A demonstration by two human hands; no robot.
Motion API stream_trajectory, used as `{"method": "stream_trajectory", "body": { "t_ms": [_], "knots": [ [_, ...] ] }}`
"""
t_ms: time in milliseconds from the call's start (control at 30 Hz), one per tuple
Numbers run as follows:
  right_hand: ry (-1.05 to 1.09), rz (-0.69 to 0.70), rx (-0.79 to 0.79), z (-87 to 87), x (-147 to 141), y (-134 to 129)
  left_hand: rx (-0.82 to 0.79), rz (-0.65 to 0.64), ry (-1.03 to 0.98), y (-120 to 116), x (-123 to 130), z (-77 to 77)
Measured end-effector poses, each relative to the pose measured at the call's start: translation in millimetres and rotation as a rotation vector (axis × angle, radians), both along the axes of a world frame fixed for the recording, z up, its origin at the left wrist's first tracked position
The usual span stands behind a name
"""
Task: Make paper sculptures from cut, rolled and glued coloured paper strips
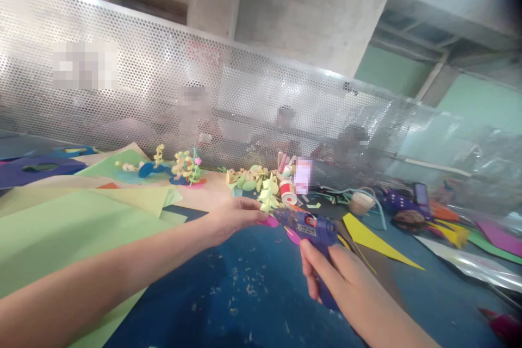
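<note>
My right hand (pixel 330 272) is wrapped round the handle of a blue glue gun (pixel 312 228), whose nozzle points left. At the nozzle, my left hand (pixel 238 217) pinches a small pink paper piece (pixel 269 221) between thumb and fingers. A pale yellow-green paper plant (pixel 268 194) stands just above the pink piece; whether the two are joined is hard to tell. Another pink piece (pixel 293 236) lies partly behind the gun.
Large green paper sheets (pixel 81 228) cover the left side. Small paper plants (pixel 196 166) stand along the back, by a perforated metal screen (pixel 142 81). Rightward are a white-red roll (pixel 287 193), a cup (pixel 362 202) and yellow paper (pixel 379 242). People sit beyond the screen.
</note>
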State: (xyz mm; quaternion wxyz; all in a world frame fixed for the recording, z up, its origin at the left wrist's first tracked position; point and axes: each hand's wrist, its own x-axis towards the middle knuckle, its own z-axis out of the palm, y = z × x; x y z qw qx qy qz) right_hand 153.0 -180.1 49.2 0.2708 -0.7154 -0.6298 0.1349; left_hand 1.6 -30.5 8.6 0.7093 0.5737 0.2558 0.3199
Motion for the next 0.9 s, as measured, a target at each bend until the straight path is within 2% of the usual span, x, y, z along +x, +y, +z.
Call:
{"method": "stream_trajectory", "body": {
  "t_ms": [100,267,400,600,900],
  "knots": [
    [-0.052,-0.046,-0.016,5.9,-5.4,-2.9,0.000,-0.010,-0.015,0.7,0.0,-1.0],
    [-0.069,-0.040,-0.022,11.7,-8.4,-4.3,-0.017,-0.007,-0.021,1.8,0.3,0.4],
    [-0.082,-0.041,-0.019,10.0,-5.4,-3.7,-0.041,0.015,-0.014,2.8,0.1,-0.5],
    [-0.101,-0.008,-0.007,4.1,0.7,-0.9,-0.003,-0.020,-0.018,1.3,0.7,-1.2],
    [-0.130,-0.005,0.032,8.9,-1.7,-3.9,0.023,-0.054,-0.011,1.1,0.1,1.0]
  ]
}}
